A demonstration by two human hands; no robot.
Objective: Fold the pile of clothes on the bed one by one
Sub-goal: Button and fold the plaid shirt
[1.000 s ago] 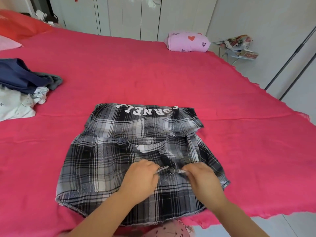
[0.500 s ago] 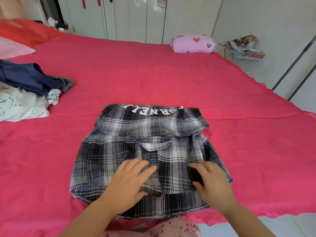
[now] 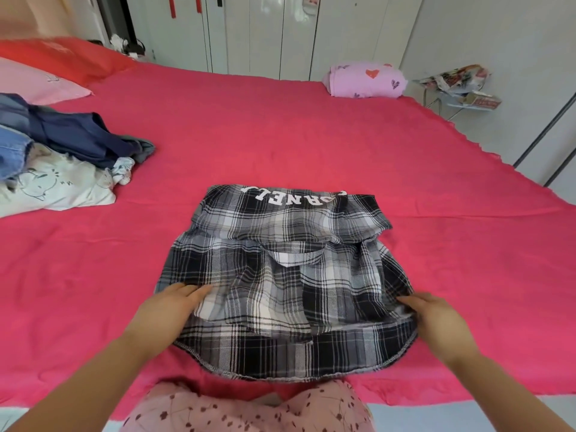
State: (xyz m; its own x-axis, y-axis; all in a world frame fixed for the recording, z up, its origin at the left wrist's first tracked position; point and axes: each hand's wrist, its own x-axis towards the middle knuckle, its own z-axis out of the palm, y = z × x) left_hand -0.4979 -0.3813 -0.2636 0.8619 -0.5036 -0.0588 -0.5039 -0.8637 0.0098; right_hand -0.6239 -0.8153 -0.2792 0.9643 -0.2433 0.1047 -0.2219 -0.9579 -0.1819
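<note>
A black, white and grey plaid flannel shirt, partly folded, lies flat on the bright pink bed cover close to the near edge of the bed. A row of white block letters runs along its far edge, and its stitched hem curves along the near side.

The left hand rests on the shirt's left edge. Its fingers are stretched out straight and close together, pressing flat on the cloth and gripping nothing. The right hand sits at the shirt's right edge. Its fingers point inward across the cloth and look straight and laid flat, though the thumb side is hard to make out.

Well to the left is a loose pile of unfolded clothes: a navy garment on top, a pale blue denim piece, and a white one with a printed cartoon. Beyond the pile are a pale pink pillow and a red pillow. A folded lilac garment with heart prints sits at the far edge of the bed, in front of white wardrobe doors. A small wire stand heaped with papers is off the bed to the right.
</note>
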